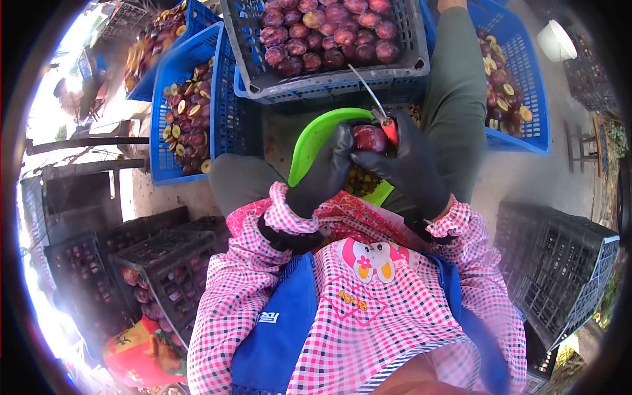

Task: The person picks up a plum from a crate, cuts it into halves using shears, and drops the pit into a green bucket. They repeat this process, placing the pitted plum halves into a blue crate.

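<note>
Checked smock [382, 316] nearest camera; plum [369, 140] held between both gloved hands, knife [390, 130] in the right.

Smock: pink/black/white check, cartoon animal print on the chest, blue cloth [273, 336] at both sides. Sleeves match, bunched at the forearms.

Left hand [324, 161]: black glove, closed on the left side of the plum, thumb and fingers against the skin. Right hand [413, 157]: black glove, clenched around the red knife handle, lower fingers reaching under the plum. Thin blade points up and away toward the dark crate [257, 85]. Can't tell if the knife touches the plum. Plum is dark red, sits above the green basin [308, 141], between the legs. Yellowish and dark pieces [361, 181] in the basin, partly hidden by the hands.

Dark crate sits just beyond the basin, on blue crating, loaded with red-purple plums, at least one showing yellow flesh. Left blue crate [158, 138] and right blue crate [541, 125] hold cut plums, yellow faces showing; another blue crate behind the left one. White bucket [556, 41] far right, past the right blue crate. Black crates [155, 263] with plums lower left, red-and-yellow bag [141, 355] beside them. Another black crate [556, 263] lower right, contents unclear.
</note>
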A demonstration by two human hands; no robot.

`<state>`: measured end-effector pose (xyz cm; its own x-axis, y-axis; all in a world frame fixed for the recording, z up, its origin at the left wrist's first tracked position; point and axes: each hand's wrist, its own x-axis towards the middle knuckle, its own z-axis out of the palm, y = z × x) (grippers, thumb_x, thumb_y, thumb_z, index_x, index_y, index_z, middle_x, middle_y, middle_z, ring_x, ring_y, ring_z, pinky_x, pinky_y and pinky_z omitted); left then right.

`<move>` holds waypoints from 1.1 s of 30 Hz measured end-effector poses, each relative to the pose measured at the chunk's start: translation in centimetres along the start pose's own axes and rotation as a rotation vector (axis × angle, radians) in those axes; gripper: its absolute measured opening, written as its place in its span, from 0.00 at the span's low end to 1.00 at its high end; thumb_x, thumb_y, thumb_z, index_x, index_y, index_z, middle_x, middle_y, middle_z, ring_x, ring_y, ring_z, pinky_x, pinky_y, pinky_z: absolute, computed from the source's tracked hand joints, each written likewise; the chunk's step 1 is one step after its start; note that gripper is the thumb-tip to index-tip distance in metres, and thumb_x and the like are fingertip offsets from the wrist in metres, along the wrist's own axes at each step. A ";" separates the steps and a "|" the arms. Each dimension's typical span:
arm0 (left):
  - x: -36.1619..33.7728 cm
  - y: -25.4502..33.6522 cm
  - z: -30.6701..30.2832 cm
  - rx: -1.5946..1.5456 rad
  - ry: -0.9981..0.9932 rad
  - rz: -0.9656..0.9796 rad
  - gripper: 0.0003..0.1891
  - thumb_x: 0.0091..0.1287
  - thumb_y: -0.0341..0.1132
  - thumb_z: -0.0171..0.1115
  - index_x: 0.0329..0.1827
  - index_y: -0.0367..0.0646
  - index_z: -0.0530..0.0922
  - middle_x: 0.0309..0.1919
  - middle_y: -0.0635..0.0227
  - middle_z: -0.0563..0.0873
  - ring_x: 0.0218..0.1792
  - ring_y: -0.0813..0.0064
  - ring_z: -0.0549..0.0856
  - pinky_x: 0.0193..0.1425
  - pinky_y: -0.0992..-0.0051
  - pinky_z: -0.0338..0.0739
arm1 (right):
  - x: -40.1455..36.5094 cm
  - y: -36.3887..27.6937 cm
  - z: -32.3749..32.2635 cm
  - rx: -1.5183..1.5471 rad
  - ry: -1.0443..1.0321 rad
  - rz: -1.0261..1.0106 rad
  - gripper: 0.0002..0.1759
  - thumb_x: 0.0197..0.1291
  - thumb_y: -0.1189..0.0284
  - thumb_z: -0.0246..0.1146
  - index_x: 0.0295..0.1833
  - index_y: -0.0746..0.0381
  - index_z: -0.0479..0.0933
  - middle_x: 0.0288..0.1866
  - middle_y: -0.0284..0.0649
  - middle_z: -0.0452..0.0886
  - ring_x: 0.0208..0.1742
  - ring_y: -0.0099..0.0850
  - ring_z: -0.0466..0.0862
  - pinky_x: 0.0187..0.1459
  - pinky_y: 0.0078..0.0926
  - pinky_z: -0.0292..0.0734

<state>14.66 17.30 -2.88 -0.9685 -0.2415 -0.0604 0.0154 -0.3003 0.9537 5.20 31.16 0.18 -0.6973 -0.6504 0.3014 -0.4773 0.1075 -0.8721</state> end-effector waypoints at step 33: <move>1.6 -2.0 1.0 -0.820 0.071 -0.499 0.26 0.75 0.59 0.44 0.60 0.47 0.72 0.45 0.62 0.81 0.43 0.66 0.83 0.53 0.62 0.81 | 1.4 2.2 -2.2 0.430 -0.025 0.203 0.20 0.57 0.58 0.69 0.45 0.62 0.75 0.32 0.42 0.80 0.33 0.37 0.82 0.40 0.34 0.77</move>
<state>12.86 18.43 -4.58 -0.8936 0.0414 -0.4470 -0.1991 -0.9290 0.3120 2.04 32.14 -0.51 -0.7380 -0.6668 0.1034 -0.0640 -0.0834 -0.9945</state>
